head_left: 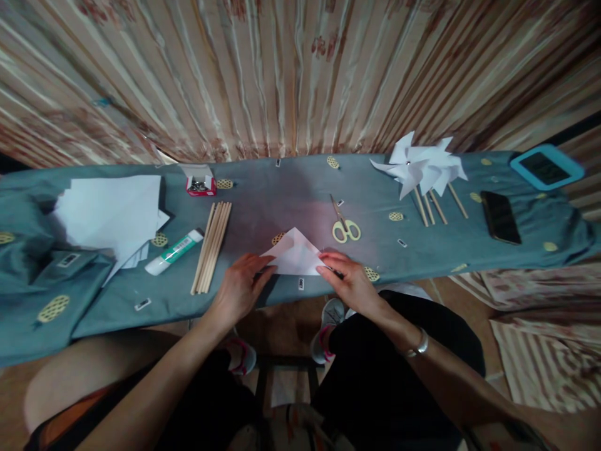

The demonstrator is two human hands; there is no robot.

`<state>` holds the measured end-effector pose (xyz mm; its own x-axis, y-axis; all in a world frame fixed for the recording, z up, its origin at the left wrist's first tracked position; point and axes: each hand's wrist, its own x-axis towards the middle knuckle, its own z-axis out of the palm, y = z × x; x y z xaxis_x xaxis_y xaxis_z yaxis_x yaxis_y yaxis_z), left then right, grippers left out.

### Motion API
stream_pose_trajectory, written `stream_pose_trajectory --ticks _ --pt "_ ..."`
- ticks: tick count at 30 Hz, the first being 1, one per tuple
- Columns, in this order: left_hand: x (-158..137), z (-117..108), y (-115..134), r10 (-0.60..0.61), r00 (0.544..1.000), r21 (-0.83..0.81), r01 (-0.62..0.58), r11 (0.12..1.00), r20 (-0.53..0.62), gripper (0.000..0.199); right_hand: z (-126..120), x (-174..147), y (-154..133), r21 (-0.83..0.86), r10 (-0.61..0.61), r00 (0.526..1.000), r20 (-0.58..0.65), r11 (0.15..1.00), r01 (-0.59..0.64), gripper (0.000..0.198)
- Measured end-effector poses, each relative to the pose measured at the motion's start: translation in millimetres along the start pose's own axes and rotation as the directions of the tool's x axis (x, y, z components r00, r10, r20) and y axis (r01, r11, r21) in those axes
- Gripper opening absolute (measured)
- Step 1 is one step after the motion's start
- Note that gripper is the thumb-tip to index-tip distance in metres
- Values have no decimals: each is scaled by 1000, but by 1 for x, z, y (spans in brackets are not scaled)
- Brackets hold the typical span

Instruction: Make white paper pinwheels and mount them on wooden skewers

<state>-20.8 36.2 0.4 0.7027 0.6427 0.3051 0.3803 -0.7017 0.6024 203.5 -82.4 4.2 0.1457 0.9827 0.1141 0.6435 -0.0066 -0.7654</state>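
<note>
A white sheet of paper (297,255), folded to a triangle with its peak pointing away from me, is held just over the front part of the table. My left hand (244,282) pinches its left corner between thumb and fingers. At the opposite corner, my right hand (350,279) grips the paper the same way. Beyond the right hand lie scissors (346,230) with pale yellow handles, blades pointing away. Several wooden sticks (211,247) lie side by side to the left of my left hand.
Left of the sticks are a glue stick (174,252) and a stack of white paper (113,210). A red box of small metal pieces (201,185) stands behind. On the right are paper pinwheels (422,166) on sticks, a phone (500,217) and a blue-framed device (547,166). A curtain (291,81) hangs behind.
</note>
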Motion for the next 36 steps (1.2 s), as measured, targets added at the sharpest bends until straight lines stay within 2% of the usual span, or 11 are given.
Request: stream_pose_trajectory --ticks 4,6,9,11,13,15,18,21,25,36 --pt "3 3 -3 -63 998 9 63 998 -22 35 4 2 2 40 72 995 -69 997 -70 14" --pt "3 1 4 -28 998 52 30 998 -50 42 5 4 2 50 134 988 -79 990 -130 16" --pt "0 0 22 127 991 206 -116 972 -40 50 5 6 3 107 246 967 -66 965 -238 19" --pt "-5 6 33 252 966 282 -260 923 66 52 6 9 4 143 282 957 -66 952 -271 21" --pt "-10 14 40 309 940 320 -340 884 147 49 6 12 4 154 292 954 -69 948 -279 23" --pt "-14 23 40 290 938 347 -339 874 188 49 6 15 2 149 290 955 -67 949 -278 25" --pt "-17 31 35 231 947 364 -300 882 222 62 4 18 -1 119 282 956 -85 955 -272 28" --pt "-18 33 31 198 951 360 -275 892 238 71 2 19 -4 33 255 961 -107 967 -252 26" --pt "-18 33 30 183 952 356 -265 896 246 73 2 18 -4 -58 201 972 -118 976 -209 22" --pt "-16 37 29 183 954 343 -259 903 238 76 4 18 -1 -40 84 990 -110 995 -89 18"
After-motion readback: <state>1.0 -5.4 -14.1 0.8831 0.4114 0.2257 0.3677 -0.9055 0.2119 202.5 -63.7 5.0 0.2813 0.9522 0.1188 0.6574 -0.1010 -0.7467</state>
